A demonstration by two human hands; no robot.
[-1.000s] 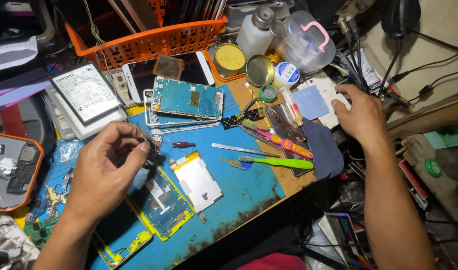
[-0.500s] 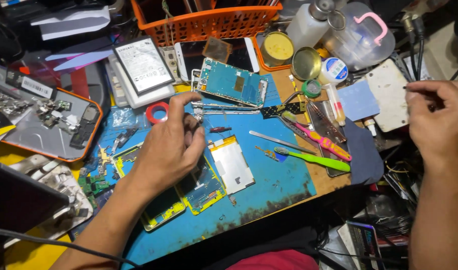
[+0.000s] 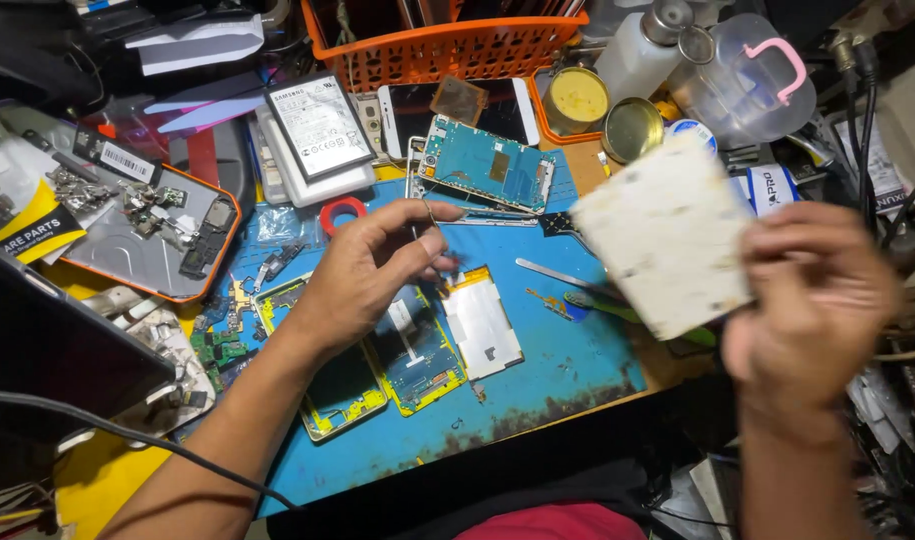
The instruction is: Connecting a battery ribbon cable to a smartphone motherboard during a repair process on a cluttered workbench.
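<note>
The right hand's (image 3: pixel 817 290) grip holds a blurred white pad (image 3: pixel 667 235); the left hand's (image 3: pixel 372 270) grip pinches something too small to tell.

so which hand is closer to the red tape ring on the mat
Left. The left hand hangs just right of the red tape ring, fingers almost over it. The right hand is far across the blue mat, holding up a stained white pad.

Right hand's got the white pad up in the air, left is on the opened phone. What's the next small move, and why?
Probably bring the white pad down beside the opened phone: the right hand holds it mid-air and blurred, while the left hand pinches something thin over the phone.
</note>
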